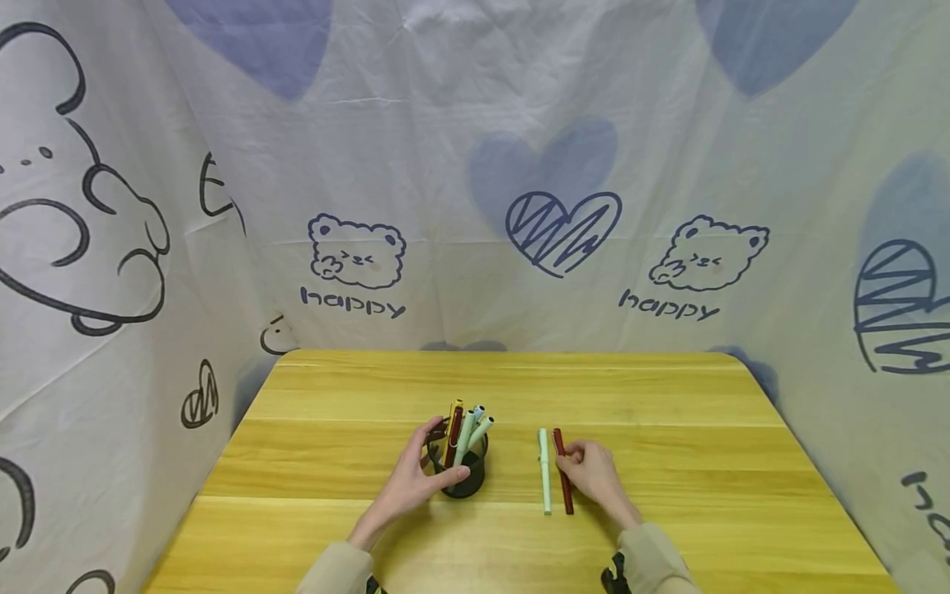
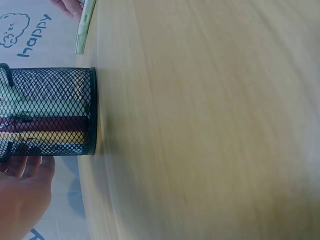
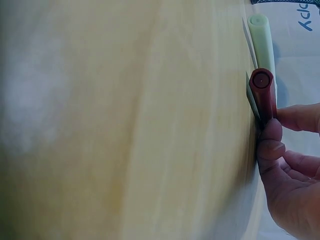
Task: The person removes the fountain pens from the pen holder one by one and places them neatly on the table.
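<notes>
My left hand (image 1: 416, 473) holds a black mesh pen holder (image 1: 467, 485), thumb across its near side and fingers behind it. Several pens stand in the holder: a yellow one, a dark red pen (image 1: 453, 437) and pale green pens (image 1: 464, 437). In the left wrist view, the mesh cup (image 2: 50, 82) stands upright on the wood, with the left fingers (image 2: 46, 170) at its side. My right hand (image 1: 595, 473) pinches a dark red pen (image 1: 567, 495) between thumb and index finger. To the left of that pen, a pale green pen (image 1: 545, 478) lies nearly parallel.
A yellow wood-grain table (image 1: 334, 388) lies under everything. White cloth (image 1: 445, 272) printed with hearts and bears hangs behind it and at both sides. The pen holder stands left of the two lying pens, with bare tabletop between.
</notes>
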Available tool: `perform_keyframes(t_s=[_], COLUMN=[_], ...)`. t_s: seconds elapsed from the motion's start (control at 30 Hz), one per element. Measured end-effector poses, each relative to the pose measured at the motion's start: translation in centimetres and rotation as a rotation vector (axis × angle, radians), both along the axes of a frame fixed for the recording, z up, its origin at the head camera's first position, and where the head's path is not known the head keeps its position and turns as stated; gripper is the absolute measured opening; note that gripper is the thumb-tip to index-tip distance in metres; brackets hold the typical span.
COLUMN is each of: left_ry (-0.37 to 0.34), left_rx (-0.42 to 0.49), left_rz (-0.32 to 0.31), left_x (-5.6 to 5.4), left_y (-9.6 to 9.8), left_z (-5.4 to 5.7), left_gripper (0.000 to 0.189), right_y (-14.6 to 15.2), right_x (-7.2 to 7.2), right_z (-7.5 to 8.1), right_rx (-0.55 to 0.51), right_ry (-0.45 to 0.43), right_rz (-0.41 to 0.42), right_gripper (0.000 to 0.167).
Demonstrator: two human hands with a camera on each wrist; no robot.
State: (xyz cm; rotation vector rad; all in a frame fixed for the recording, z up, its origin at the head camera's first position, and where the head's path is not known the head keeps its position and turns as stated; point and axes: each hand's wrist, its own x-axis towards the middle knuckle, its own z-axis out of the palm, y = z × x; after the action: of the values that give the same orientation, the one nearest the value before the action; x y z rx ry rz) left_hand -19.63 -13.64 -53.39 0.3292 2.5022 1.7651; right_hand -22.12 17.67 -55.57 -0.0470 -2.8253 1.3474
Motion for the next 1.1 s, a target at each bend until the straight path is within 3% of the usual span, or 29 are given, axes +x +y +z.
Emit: perform_keyframes(t_s=[1.1], left_ry=[-0.001], left_rx=[-0.002], left_rz=[0.006], left_x=[-0.04], left_y=[0.08], left_z=[-0.05], left_gripper=[0.090], right_y=[0.02], right_x=[0.07], right_z=[0.04], right_rx=[0.021], right_ry=[0.018], right_rz=[0.014], right_gripper=[0.023])
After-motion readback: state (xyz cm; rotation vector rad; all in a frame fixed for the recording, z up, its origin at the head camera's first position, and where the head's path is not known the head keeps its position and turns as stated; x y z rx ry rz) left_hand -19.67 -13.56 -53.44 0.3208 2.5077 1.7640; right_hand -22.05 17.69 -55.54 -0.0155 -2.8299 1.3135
